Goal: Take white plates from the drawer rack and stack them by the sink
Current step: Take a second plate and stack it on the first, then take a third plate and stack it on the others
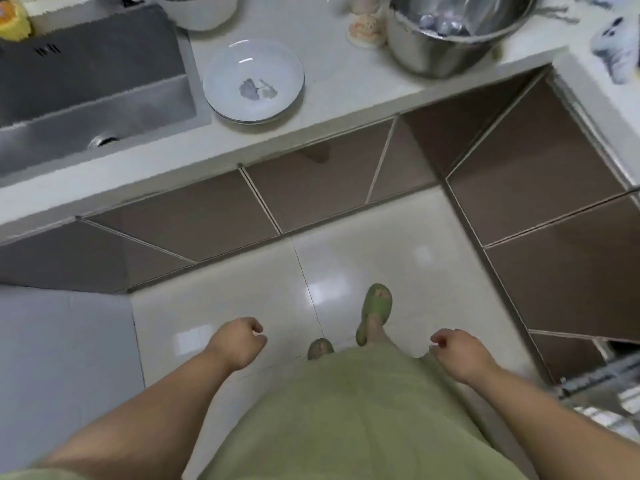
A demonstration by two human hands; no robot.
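Note:
A short stack of white plates (253,81) with a grey leaf print rests on the pale counter (346,88), just right of the steel sink (86,88). My left hand (239,341) hangs low over the floor, fingers curled in, holding nothing. My right hand (457,351) hangs likewise on the other side, fingers curled and empty. The pulled-out drawer rack (602,386) shows at the lower right edge, its wire frame blurred; its contents are hard to make out.
A large steel pot (446,39) stands at the back right of the counter, a white bowl (204,12) behind the plates. Brown cabinet fronts (311,188) run below the counter and along the right. My feet in green slippers (375,311) stand on glossy tiles.

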